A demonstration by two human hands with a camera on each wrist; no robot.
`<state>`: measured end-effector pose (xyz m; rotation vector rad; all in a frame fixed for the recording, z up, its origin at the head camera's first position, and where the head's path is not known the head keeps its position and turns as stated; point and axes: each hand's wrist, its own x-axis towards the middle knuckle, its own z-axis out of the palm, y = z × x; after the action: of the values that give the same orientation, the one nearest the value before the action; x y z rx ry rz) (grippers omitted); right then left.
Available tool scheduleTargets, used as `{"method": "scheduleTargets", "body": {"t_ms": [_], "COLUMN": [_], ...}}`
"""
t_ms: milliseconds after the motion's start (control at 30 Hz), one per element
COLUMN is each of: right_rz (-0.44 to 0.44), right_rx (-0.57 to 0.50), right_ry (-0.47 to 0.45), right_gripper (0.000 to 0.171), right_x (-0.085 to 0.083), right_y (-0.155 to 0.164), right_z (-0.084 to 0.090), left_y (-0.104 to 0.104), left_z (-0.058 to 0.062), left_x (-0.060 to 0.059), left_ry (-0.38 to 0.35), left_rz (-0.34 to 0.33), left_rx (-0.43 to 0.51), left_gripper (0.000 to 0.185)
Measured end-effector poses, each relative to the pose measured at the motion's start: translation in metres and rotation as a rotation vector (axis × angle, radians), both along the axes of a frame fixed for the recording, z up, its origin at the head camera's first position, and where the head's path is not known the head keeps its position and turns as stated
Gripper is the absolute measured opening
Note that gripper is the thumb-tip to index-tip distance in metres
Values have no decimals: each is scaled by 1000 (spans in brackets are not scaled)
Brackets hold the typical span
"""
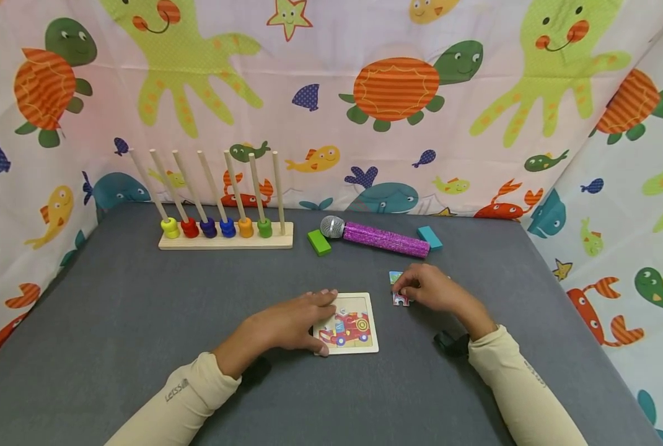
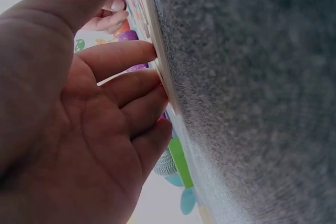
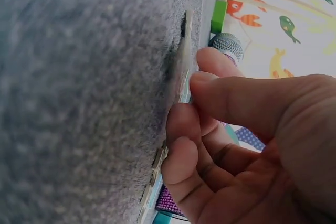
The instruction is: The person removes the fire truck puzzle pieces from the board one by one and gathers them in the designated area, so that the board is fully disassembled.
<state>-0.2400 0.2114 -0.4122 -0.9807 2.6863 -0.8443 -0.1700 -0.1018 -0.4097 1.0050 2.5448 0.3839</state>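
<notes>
A small wooden jigsaw board (image 1: 374,322) with a red vehicle picture lies flat on the grey table. My left hand (image 1: 292,319) rests along its left side, thumb at the near corner and fingertips at the far one. In the left wrist view, the fairly straight fingers (image 2: 126,56) touch the board's pale edge. To the right of the board, my right hand (image 1: 429,288) pinches a small puzzle piece (image 1: 401,300) low over the table. Its thumb and curled fingers partly cover that piece. Another puzzle piece (image 1: 395,276) lies just beyond the fingertips.
Toward the back left stands a wooden peg rack (image 1: 225,244) with coloured beads and tall pegs. A purple glittery microphone (image 1: 384,239) lies behind the pieces, between a green block (image 1: 319,242) and a blue block (image 1: 430,238). A patterned cloth (image 1: 309,124) hangs behind the table.
</notes>
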Motion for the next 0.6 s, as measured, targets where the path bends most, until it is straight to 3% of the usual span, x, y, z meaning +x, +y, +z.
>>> {"method": "scheduleTargets", "body": {"t_ms": [267,600], "right_rz": [-37,49], "right_rx": [-18,-41], "right_ry": [-23,-138], "right_gripper": [14,16], "right_x": [3,12], "right_y": [1,-25], "right_z": [4,21], "left_y": [1,3], "left_z": [-1,2], "left_x": [0,-1], "left_ry": [-20,-49], "left_rz": [-2,25], "left_rx": [23,20], "left_gripper": [80,82]}}
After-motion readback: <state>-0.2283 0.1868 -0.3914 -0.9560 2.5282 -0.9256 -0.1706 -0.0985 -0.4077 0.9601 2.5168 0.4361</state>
